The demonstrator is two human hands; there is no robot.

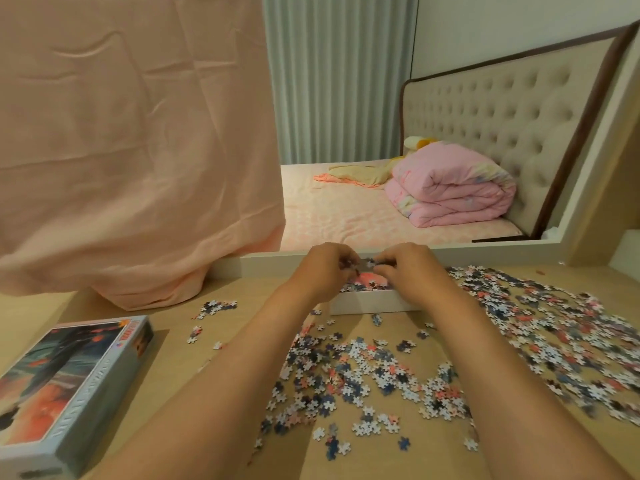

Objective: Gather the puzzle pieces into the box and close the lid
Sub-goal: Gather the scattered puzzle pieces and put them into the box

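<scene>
Reaching forward side by side, both bare forearms stretch across the bench toward its far edge. There the left hand and the right hand meet, knuckles up, above the white box tray. Both hands have their fingers curled inward, pinching a cluster of puzzle pieces between them over the tray's open top. More pieces lie inside the tray, partly hidden by the wrists. Loose puzzle pieces cover the bench between and under the forearms and spread thickly to the right. The printed box lid lies face up at the near left, well apart from the tray. A pink cloth hangs behind the bench.
</scene>
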